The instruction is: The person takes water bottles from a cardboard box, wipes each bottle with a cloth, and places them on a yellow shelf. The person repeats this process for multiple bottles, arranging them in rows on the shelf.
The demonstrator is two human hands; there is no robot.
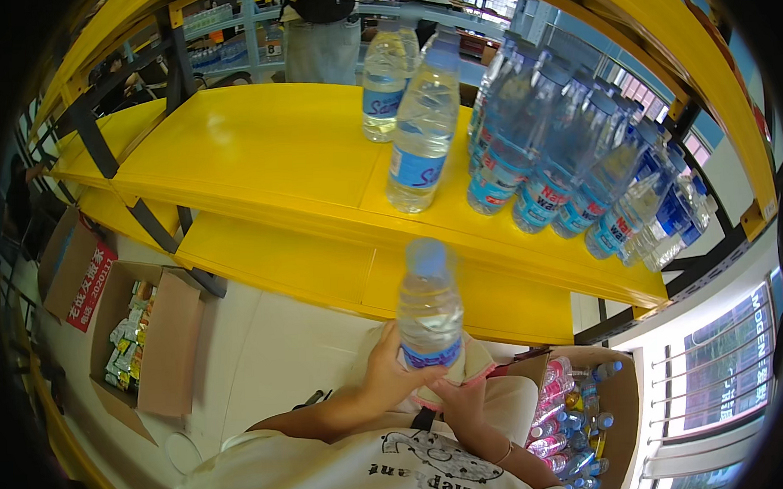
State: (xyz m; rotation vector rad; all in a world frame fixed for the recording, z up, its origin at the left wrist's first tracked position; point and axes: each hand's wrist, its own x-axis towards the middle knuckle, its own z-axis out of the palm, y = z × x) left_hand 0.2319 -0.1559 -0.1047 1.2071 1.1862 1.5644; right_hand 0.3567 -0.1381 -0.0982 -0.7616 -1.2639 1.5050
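My left hand (386,374) is wrapped around the lower part of a clear plastic water bottle (430,308) with a blue cap and a blue-purple label. It stands upright in front of my body, cap upward. Just right of it, my right hand (461,397) grips a cream cloth (476,358) with a pink edge, partly hidden behind the bottle. Beyond my hands, a similar blue-labelled bottle (420,140) rests near the front edge of the yellow shelf (265,145). Behind that is another such bottle (383,89).
Rows of water bottles (545,187) fill the shelf's right side. A lower yellow shelf (289,267) runs beneath. Cardboard boxes with snack packets (133,337) and assorted bottles (566,426) flank me. A black upright (93,138) bounds the shelf's left; a person (323,46) stands behind.
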